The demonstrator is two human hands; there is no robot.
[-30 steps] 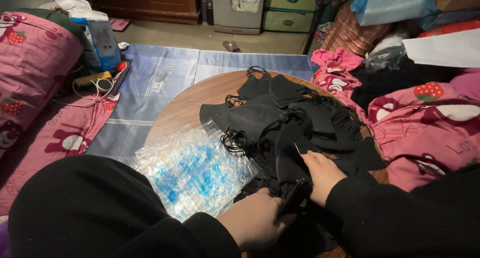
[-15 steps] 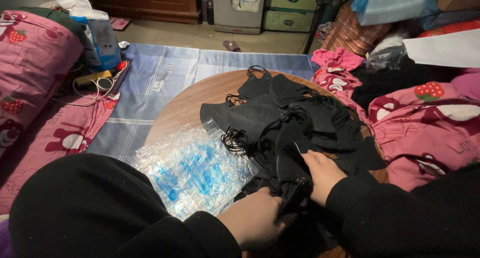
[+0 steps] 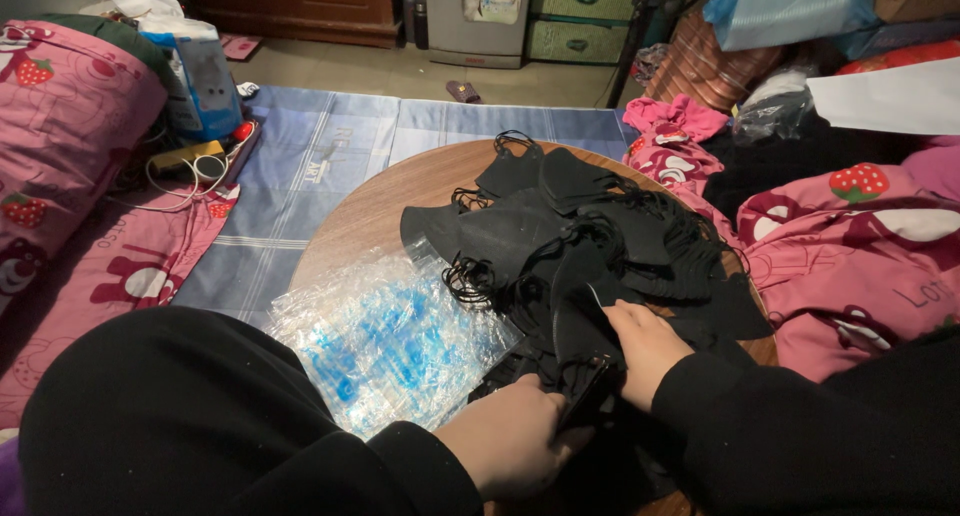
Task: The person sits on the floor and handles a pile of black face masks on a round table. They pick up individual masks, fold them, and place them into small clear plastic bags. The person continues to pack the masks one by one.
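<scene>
A: layout, biggest first?

B: Round wood surface point(image 3: 375, 211) sits low on a blue mat point(image 3: 330, 141), pink bedding point(image 3: 70, 126) both sides. Person sits right up against it, so everything's within arm's reach, I'd say on purpose.

A: what's on it?

B: Big heap of black masks point(image 3: 560, 231) covers the centre and right, ear loops tangled, some spilling toward the far edge. Looks dumped loose, not stacked. Left of the heap, a flat bunch of clear plastic bags point(image 3: 385, 341) w/ blue print, fanned out on the near-left part, touching the heap's edge. Prob kept beside the masks so both are handy.

A: hands?

B: Both at the near edge, close together, just apart. Right hand point(image 3: 650, 351) lies on the near end of the heap, fingers curled down over a mask, pressing or pinching it. Grip looks closed on it but fingertips are buried in black fabric, so can't be 100% sure. Left hand point(image 3: 510, 441) is lower, nearer the body, clenched around the near end of a thin dark folded piece point(image 3: 590, 391), prob a mask held edge-on.

A: where's that piece vs the hands?

B: Runs up from the left hand toward the right, between the two, top end just under the right palm. Rest of the heap is directly beyond the right hand. Bags lie just left of the left wrist, untouched.
</scene>
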